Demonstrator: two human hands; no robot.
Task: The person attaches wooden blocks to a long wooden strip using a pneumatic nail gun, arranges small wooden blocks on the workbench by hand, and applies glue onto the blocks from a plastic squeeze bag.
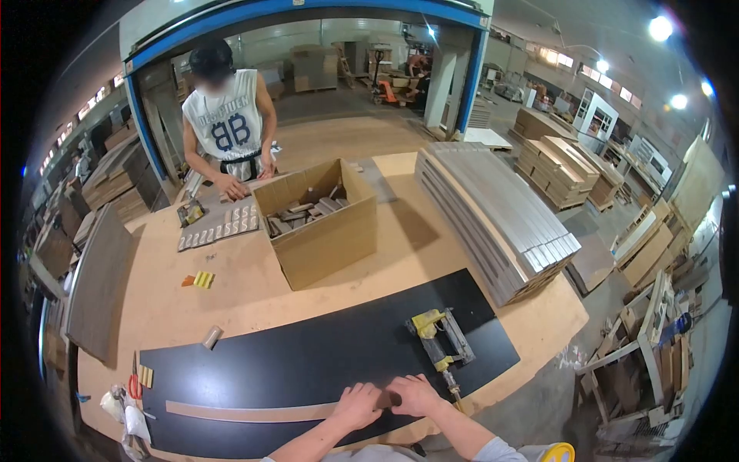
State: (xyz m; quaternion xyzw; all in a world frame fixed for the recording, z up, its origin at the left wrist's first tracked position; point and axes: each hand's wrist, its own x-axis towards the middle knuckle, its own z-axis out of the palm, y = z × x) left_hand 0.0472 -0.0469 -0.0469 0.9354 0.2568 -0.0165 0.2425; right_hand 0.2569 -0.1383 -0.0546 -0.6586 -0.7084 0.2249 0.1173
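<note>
A long black panel (308,323) lies along the near side of the table, with a thin brown strip (246,413) near its front edge. My left hand (360,406) is at the right end of the strip, its fingers curled around something too small to make out. Close beside it, my right hand (414,395) is also curled, and a small dark brown piece (387,399) shows between the two hands. A yellow nail gun (439,339) rests on the panel just beyond my right hand, its hose connector pointing toward me.
An open cardboard box (327,248) of small brown pieces stands mid-table. Stacked grey-brown boards (500,215) are at the right. Red-handled scissors (135,381) and plastic bags lie at the left edge. Across the table stands a co-worker (231,127).
</note>
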